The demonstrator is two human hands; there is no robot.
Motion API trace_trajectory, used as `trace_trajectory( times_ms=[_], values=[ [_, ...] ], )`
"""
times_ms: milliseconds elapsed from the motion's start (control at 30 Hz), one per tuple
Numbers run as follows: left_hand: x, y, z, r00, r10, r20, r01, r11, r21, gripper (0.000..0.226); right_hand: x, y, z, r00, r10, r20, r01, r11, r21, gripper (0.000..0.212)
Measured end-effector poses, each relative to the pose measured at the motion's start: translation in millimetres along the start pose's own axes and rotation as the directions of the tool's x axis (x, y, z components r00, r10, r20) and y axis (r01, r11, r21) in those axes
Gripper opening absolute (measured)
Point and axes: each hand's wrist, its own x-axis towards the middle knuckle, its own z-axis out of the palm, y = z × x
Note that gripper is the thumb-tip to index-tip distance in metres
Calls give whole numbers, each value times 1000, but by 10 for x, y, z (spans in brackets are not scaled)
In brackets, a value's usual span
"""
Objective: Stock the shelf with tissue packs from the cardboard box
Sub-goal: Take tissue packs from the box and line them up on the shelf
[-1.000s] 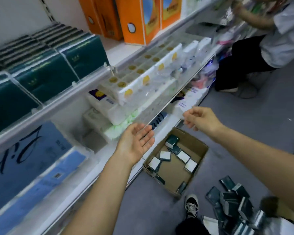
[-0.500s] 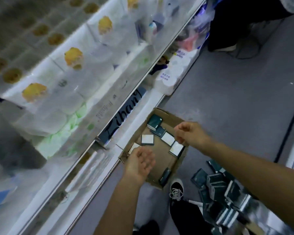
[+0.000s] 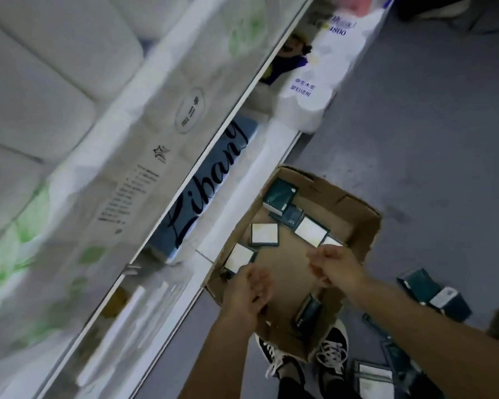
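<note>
I am bent over the cardboard box (image 3: pixel 355 214) on the floor, both hands down inside it. My left hand (image 3: pixel 249 295) hovers over the near left corner, fingers loosely curled and holding nothing that I can see; a white-faced tissue pack (image 3: pixel 239 257) lies just beyond its fingertips. My right hand (image 3: pixel 336 267) is above the middle of the box, fingers half closed and apparently empty, though the blur keeps me from being sure. Its knuckles partly cover another pack at the right wall.

The packs are scattered, not stacked. One lies flat, white face up (image 3: pixel 264 234), near the centre; a dark green one (image 3: pixel 280 194) sits in the far corner; one stands on edge (image 3: pixel 307 311) at the near wall, close to my wrist. More dark packs (image 3: pixel 432 292) lie loose on the floor to my right. The shelf (image 3: pixel 231 194) runs along the left, just beside the box.

What could go wrong, I judge: the packs are small and slick, so a hurried pinch on a flat one may slide it away instead of lifting it. Grabbing several at once risks dropping some among the loose ones on the floor. The box flap is bent and soft, so leaning on it could tip the box. My shoes (image 3: pixel 332 349) sit right under the near edge, and a shuffle could kick it.
</note>
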Motion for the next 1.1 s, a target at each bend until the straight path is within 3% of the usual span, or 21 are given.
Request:
trace_trajectory(
  times_ms=[233, 367, 467, 533, 567, 600, 667, 700, 800, 867, 933, 1033, 1100],
  values=[
    [1258, 104, 155, 998, 56, 33, -60, 986, 154, 21, 1144, 262, 237, 993, 118, -17, -113, 977, 181, 6],
    [2025, -11, 191, 998, 69, 16, -71, 969, 237, 22, 1792, 483, 391, 986, 165, -11, -159, 965, 211, 12],
    [2506, -109, 157, 999, 48, 1, -46, 950, 310, 22, 2115, 680, 530, 987, 154, -42, -145, 974, 172, 6],
    [2831, -150, 159, 994, 110, 10, -105, 911, 398, 24, 2360, 826, 605, 991, 107, -82, -88, 972, 216, 14],
    [2985, -158, 162, 990, 140, 34, -140, 882, 450, 38, 2475, 900, 612, 989, 53, -140, -32, 988, 152, 10],
    [3155, -167, 168, 984, 172, 54, -175, 842, 510, 49, 2615, 986, 593, 979, -25, -204, 21, 999, -24, 11],
    [3414, -150, 204, 952, 289, 98, -283, 719, 635, 59, 2847, 1101, 518, 955, -152, -254, 34, 909, -415, 54],
    [3519, -117, 228, 921, 368, 129, -347, 620, 703, 63, 2916, 1108, 469, 942, -219, -253, 49, 838, -544, 65],
    [3791, -46, 305, 795, 540, 275, -416, 156, 896, 76, 3209, 1150, 301, 891, -400, -216, 98, 634, -767, 75],
    [3948, -10, 355, 742, 532, 408, -410, -122, 904, 86, 3399, 1174, 210, 892, -412, -185, 83, 552, -830, 81],
    [4094, -16, 399, 745, 469, 475, -338, -348, 874, 93, 3534, 1211, 154, 911, -374, -173, 64, 543, -838, 84],
    [4201, -62, 445, 739, 445, 506, -198, -574, 794, 94, 3612, 1291, 125, 914, -370, -168, 19, 452, -892, 80],
    [4210, -89, 466, 721, 462, 517, -100, -669, 736, 91, 3644, 1331, 112, 907, -396, -141, 30, 397, -918, 78]
  ],
)
